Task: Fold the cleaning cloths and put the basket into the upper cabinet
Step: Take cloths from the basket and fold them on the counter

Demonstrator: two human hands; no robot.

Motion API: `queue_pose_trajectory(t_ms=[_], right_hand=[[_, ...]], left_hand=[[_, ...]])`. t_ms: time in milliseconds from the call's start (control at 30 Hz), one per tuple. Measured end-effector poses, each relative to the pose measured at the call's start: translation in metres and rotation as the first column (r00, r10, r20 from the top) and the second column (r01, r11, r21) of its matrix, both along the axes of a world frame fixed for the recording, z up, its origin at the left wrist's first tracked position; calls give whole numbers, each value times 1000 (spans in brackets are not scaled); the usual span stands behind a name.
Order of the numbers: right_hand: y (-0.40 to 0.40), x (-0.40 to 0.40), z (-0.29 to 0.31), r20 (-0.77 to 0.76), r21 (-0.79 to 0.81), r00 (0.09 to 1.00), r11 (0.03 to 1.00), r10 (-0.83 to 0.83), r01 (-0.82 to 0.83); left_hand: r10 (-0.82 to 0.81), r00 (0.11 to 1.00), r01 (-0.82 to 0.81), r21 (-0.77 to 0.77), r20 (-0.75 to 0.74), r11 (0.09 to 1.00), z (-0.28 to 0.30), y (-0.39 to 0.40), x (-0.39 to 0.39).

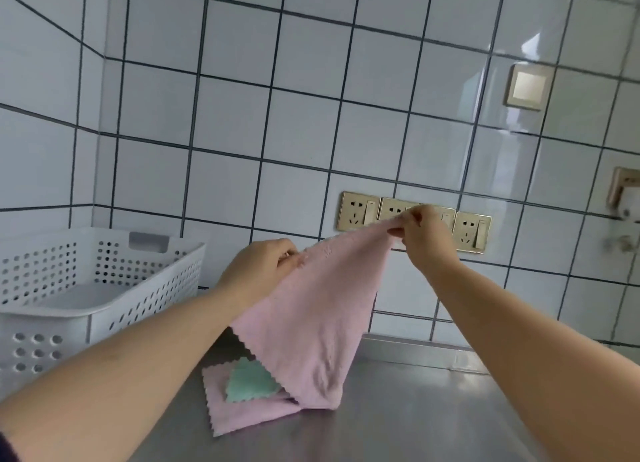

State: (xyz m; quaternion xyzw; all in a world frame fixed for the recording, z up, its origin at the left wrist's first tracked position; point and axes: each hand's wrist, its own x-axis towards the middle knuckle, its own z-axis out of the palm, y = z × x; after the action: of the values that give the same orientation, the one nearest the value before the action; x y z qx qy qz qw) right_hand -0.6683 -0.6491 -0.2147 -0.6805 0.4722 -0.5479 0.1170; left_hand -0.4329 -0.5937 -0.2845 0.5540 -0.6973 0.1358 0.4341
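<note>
A pink cleaning cloth [311, 326] hangs lifted above the steel counter. My left hand [259, 264] pinches its upper left edge, and my right hand [420, 234] pinches its top corner higher up, in front of the sockets. The cloth's lower end trails down onto the counter. Under it lie another pink cloth [239, 413] and a green cloth [251, 380], flat on the counter. A white perforated plastic basket [145, 288] stands at the left, open side up, with nothing visible inside.
The steel counter [398, 420] runs along a white tiled wall. A row of gold sockets [360, 210] sits on the wall behind my right hand. A gold switch plate [528, 87] is higher up, and another fitting [623, 198] is at the right edge.
</note>
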Motion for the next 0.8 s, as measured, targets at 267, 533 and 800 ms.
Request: queue_pose_trajectory(t_ms=[267,533,800], right_hand=[[-12,-18,10,-34,-13,997,997,-74,74],[11,-28,21,-218,-126,975,992,-44,17],[78,-57,-19,-325,-116,941,991,-97,62]], left_hand=[[95,943,-140,119,320,983,25,-1,27],[140,933,-193,-133,-333,972,63,2,27],[-30,942,43,31,-335,999,53,80,19]])
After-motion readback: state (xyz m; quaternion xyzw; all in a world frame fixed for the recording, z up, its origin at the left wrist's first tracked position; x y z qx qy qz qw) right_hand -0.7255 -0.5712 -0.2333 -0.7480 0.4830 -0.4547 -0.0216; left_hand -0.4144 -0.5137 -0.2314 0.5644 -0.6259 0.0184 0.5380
